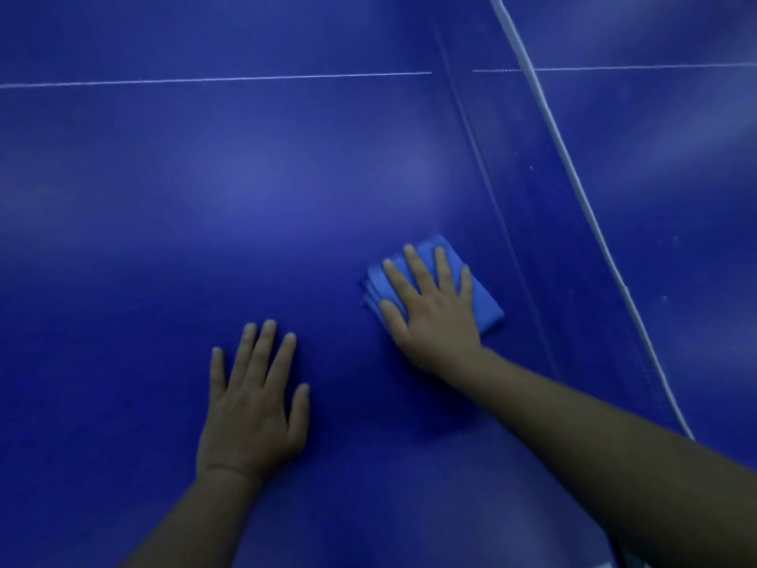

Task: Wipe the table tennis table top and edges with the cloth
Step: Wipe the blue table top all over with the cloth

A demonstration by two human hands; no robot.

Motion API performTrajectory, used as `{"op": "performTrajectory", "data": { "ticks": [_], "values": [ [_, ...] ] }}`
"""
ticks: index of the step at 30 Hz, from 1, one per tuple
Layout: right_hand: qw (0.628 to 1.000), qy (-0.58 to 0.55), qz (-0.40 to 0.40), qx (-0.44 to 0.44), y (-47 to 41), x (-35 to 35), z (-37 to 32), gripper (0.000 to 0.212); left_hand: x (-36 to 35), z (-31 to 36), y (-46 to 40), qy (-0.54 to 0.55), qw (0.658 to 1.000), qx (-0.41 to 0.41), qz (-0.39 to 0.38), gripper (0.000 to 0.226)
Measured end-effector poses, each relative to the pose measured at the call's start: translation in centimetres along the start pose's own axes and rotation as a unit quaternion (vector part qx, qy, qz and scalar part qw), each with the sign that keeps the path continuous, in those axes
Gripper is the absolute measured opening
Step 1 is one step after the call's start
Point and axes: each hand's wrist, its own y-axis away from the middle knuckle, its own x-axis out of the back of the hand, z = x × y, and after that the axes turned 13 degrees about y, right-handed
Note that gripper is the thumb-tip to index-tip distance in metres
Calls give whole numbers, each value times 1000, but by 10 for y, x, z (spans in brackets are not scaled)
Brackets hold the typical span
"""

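The right hand (430,309) lies flat, palm down, on a folded light-blue cloth (485,299), fingers spread and pressing it onto the dark blue counter (205,239). This grip is fully open: the fingers do not curl round the cloth, they only weigh on it from above. The cloth sits just beside the net (573,256), on the near side of it, and the hand covers its middle, so only its left folds, far corner and right edge show. How many layers it is folded into is hard to make out, though several stacked edges show at the left.

The left hand (252,407) rests flat on the bare counter, well apart from the cloth, fingers extended and slightly fanned, holding nothing.

The net runs diagonally from the top of the view down to the right, its white top band (549,116) clear but its mesh only faintly seen against the surface behind. A thin white centre line (205,80) crosses the counter in the distance; it seems to break near the net. Both forearms are cut off by the lower edge. The counter's edges lie outside the view. The light is dim, with soft reflections blurring the surface.
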Motion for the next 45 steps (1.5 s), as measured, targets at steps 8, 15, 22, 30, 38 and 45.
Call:
{"op": "performTrajectory", "data": {
  "ticks": [8,15,22,30,38,45],
  "values": [
    [990,-54,-30,-128,-206,34,-14,61,-2,-2,-1,-15,999,-27,34,67],
    [960,-84,-22,-265,-84,12,25,61,-3,-2,-1,-17,999,-22,18,69],
    [901,-60,-79,-422,40,3,-12,62,2,1,-2,-4,999,1,-32,73],
    [955,-82,-49,-280,1,10,-77,59,4,1,0,16,999,1,-39,79],
    [809,-85,-96,-574,208,-18,-37,61,6,4,1,23,998,-20,-61,74],
    [932,-82,-55,-349,96,3,-95,60,8,3,1,33,998,-14,-51,72]
  ]
}}
